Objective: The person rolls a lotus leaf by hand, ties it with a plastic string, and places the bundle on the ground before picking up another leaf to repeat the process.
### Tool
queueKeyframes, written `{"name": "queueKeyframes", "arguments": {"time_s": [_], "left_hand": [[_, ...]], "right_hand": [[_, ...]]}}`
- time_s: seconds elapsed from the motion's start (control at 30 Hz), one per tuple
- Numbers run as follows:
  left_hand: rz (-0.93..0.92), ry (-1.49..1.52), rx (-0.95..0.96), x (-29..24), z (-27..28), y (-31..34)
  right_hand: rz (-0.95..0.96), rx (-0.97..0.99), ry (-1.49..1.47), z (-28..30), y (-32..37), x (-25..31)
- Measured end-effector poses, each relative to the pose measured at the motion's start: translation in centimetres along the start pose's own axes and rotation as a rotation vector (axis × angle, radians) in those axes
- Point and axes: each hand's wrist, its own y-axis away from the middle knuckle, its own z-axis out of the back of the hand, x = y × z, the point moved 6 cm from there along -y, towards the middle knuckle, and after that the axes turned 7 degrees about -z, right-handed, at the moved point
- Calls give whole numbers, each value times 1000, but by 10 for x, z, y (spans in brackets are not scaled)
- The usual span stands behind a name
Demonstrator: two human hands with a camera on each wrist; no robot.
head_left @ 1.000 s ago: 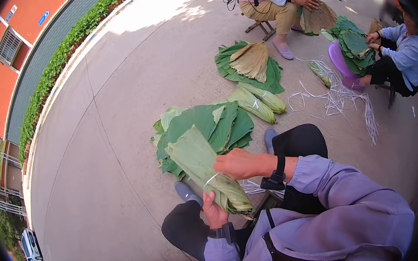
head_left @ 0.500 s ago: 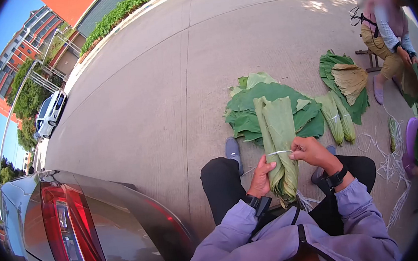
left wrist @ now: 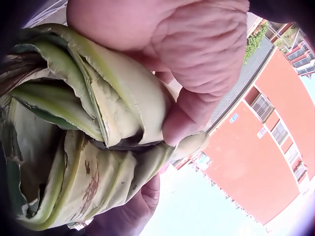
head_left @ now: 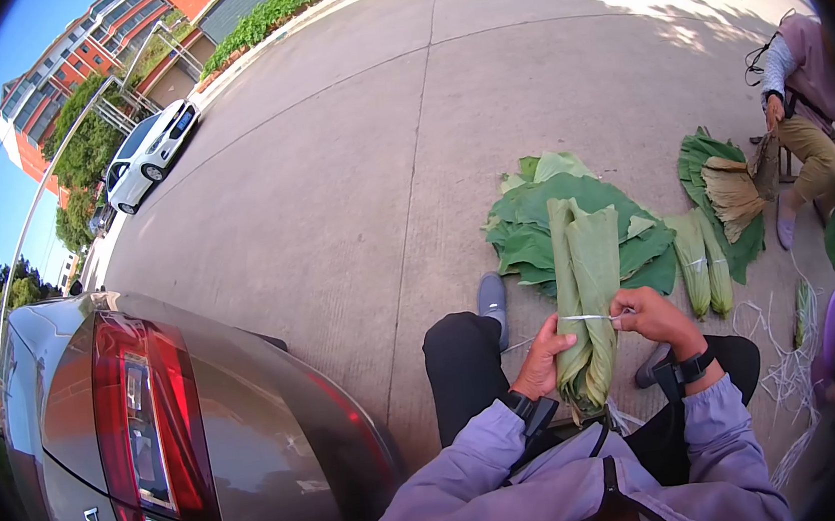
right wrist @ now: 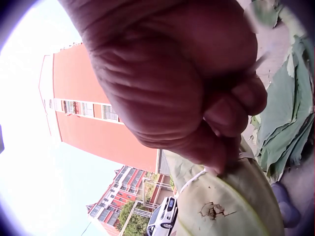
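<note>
A rolled bundle of pale green leaves [head_left: 588, 274] stands nearly upright between the knees, with a white tie [head_left: 586, 318] across its lower half. My left hand [head_left: 539, 357] grips the bundle's left side; in the left wrist view the thumb lies on the folded leaf layers [left wrist: 98, 88]. On the right side, my right hand [head_left: 652, 320] pinches the white tie with curled fingers. The right wrist view shows the right hand [right wrist: 172, 83] against the leaf surface [right wrist: 221, 201], where the tie [right wrist: 191, 180] runs to the fingertips.
Flat green leaves [head_left: 544, 218] are piled beyond the bundle. Two tied bundles [head_left: 691, 264] lie to their right, near a brown-topped leaf pile [head_left: 731, 195]. White strips [head_left: 786, 376] lie scattered at right. Another person [head_left: 809, 102] sits at upper right. A grey car [head_left: 263, 426] stands close at left.
The head view has swung left, bringing the grey car into sight. The bundle now appears more upright. Both hands have stayed at it, the right one pulling close beside the tie.
</note>
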Motion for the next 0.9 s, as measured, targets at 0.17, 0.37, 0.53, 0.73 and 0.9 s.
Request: {"name": "queueKeyframes", "arguments": {"time_s": [0.17,0.37,0.53,0.73,0.9], "left_hand": [[-36,-47,-7,-4,1,-1],[-93,-78,-59,-10,4,-4],[-96,-93,-44,-10,-14,-3],[-138,-117,-88,-8,-13,-2],[-231,-240,-102,-11,-19,-5]], "right_hand": [[20,-50,55,-1,-3,1],[77,-174,135,-3,-9,9],[55,-211,197,1,-7,4],[77,-209,177,-3,-9,-14],[12,-130,-95,-9,-17,-29]]}}
